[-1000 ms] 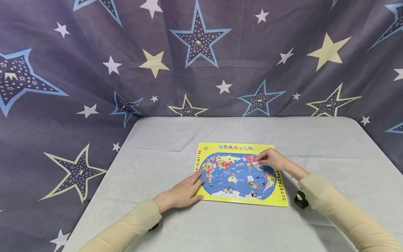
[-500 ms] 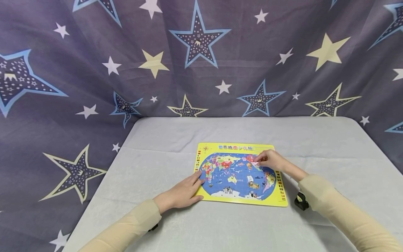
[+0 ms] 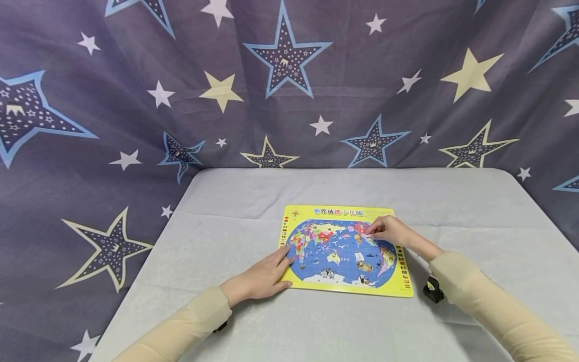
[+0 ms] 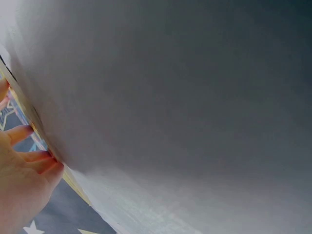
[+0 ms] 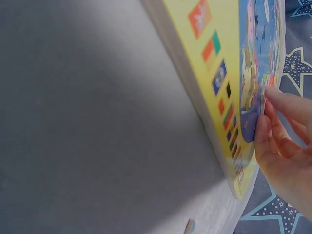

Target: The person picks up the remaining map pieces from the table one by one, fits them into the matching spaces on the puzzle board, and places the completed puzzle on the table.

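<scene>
A yellow-framed world map puzzle board [image 3: 350,289] lies flat on the table, its oval map full of colourful pieces. My right hand [image 3: 390,229] reaches over the board's right edge, thumb and fingertips pinching a small puzzle piece [image 5: 262,101] at the upper right of the map. The fingers hide most of that piece. At the board's left edge my left hand [image 3: 264,274] rests with fingers stretched out, fingertips over the frame. The left wrist view shows this hand [image 4: 29,168] at the left, its fingers against the board's edge.
A pale grey cloth covers the table [image 3: 244,196]. Behind and to the left hangs a dark curtain [image 3: 172,65] with stars. Black wrist mounts [image 3: 433,289] sit under the sleeves. A small thin piece [image 5: 189,225] lies on the cloth beyond the board in the right wrist view.
The right fingertips have shifted very slightly at the upper right of the map, showing less pink between them. The left hand and the board have stayed in place.
</scene>
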Available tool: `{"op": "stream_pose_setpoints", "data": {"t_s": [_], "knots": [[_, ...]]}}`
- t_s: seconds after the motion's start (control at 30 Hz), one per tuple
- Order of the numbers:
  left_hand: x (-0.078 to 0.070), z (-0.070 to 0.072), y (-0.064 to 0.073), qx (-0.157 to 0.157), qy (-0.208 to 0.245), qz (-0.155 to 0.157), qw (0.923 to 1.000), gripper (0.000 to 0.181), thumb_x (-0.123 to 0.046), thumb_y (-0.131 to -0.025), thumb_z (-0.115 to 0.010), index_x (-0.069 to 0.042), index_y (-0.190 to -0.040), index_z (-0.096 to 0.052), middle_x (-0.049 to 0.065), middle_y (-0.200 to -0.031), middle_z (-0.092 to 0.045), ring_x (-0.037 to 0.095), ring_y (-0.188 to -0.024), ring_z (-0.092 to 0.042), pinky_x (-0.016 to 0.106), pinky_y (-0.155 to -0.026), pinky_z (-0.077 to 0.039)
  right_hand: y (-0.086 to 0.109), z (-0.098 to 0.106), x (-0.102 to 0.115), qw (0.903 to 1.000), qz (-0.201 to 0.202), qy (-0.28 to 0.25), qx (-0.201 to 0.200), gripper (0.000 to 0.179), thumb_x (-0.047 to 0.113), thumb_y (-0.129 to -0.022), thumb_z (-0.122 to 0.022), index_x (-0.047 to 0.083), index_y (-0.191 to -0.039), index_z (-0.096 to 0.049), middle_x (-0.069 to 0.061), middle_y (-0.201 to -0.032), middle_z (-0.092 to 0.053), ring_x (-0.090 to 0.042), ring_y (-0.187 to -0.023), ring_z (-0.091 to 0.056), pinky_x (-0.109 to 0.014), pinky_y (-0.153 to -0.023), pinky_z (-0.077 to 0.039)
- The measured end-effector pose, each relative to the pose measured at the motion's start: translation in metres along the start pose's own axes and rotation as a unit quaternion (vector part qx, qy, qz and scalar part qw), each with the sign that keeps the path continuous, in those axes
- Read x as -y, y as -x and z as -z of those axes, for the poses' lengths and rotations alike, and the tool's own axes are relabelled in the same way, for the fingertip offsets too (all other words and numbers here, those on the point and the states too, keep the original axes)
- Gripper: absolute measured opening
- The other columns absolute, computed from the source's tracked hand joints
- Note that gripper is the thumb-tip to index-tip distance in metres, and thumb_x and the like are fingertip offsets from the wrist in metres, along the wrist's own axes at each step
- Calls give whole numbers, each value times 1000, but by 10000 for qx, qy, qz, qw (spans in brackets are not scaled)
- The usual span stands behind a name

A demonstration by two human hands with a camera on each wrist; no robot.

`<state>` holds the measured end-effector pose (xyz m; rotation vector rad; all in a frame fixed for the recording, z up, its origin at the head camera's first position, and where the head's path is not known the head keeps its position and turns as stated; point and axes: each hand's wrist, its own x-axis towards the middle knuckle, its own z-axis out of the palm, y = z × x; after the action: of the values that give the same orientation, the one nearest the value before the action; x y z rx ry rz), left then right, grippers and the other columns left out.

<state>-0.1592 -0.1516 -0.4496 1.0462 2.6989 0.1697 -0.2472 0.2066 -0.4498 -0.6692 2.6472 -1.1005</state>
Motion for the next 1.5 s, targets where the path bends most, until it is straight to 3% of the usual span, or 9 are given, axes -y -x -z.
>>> {"op": "stream_pose_setpoints", "data": {"t_s": [0.27,0.57,1.27,1.5], "knots": [[0,0,0,8,-9,17,10000,59,-41,-92,-39,-4,-137,-30,18,-146,-11,26,-134,-13,35,-108,-19,3,4,-3,9993,149,-238,243,17,-3,-76,-64,-4,-93,-67,-11,-84,-59,-18,-75,-52,-23,-63,-48],[-1,0,1,5,39,1,10000,60,-41,-92,-41,-3,-136,-31,18,-146,-11,27,-133,-13,36,-107,-20,7,8,-3,9986,159,-303,412,20,-6,-75,-62,-4,-95,-67,-15,-93,-61,-28,-88,-56,-37,-78,-50],[-1,1,0,71,43,57,9999,60,-41,-92,-40,-3,-137,-30,18,-146,-10,26,-134,-12,36,-108,-19,5,6,-3,9993,-128,-251,231,18,-5,-76,-63,-3,-93,-68,-10,-86,-61,-20,-79,-53,-25,-68,-48],[-1,1,0,105,29,81,9999,60,-42,-92,-39,-4,-137,-30,17,-146,-9,25,-134,-11,35,-108,-19,12,10,1,9988,-277,-379,130,20,-2,-77,-63,-4,-97,-66,-17,-93,-63,-27,-85,-60,-31,-73,-52]]}}
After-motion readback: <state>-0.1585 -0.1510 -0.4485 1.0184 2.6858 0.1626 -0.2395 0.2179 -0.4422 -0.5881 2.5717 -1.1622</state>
